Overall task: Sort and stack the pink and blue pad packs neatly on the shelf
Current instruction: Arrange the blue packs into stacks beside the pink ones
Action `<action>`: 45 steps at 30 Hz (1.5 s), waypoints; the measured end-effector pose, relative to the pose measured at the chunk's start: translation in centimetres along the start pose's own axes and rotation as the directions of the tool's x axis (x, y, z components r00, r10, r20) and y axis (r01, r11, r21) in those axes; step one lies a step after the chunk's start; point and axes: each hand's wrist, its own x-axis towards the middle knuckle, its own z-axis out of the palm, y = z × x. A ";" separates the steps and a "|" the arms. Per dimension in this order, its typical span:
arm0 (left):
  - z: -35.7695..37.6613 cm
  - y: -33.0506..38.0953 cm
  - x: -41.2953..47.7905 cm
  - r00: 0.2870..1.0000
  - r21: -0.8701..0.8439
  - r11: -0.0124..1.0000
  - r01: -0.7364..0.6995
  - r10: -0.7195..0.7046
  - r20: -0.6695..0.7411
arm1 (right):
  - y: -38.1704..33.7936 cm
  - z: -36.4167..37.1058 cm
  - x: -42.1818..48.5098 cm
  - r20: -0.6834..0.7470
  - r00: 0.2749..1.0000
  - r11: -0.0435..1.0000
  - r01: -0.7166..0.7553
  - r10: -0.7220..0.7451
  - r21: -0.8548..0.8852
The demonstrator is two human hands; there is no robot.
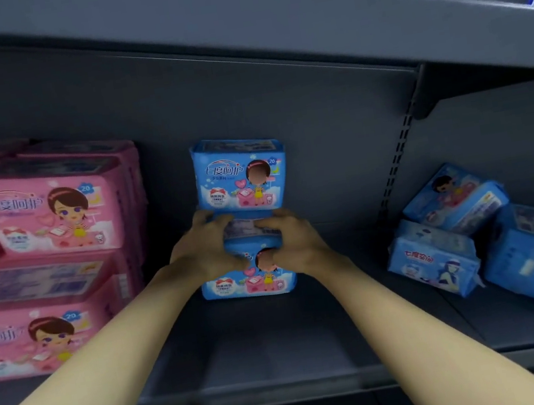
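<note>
From the head view, I am clasping the lower blue plastic pad pack with my left hand and right hand, steadying the upper blue pack mid-way along the dark grey metal shelf, keeping both squared. Pink packs are stacked left; loose blue packs are lying right.

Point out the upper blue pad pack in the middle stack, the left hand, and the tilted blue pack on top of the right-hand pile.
Upper blue pad pack (pixel 240 175), head view, front face.
Left hand (pixel 203 246), head view, back of hand.
Tilted blue pack (pixel 455 196), head view, top face.
</note>
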 end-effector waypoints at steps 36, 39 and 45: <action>-0.5 6.9 -1.6 0.987 0.445 0.885 -0.138 0.160 -0.014 | 0.0 -3.9 -4.1 -0.132 0.987 0.924 -0.138 0.096 -0.355; 0.3 9.0 -1.8 0.979 0.434 0.880 -0.192 0.203 0.020 | 1.7 -5.3 -5.8 -0.158 0.972 0.892 -0.224 0.174 -0.393; 3.2 12.8 -1.8 0.963 0.405 0.874 -0.271 0.252 0.101 | 5.6 -8.3 -9.5 -0.201 0.931 0.848 -0.362 0.305 -0.387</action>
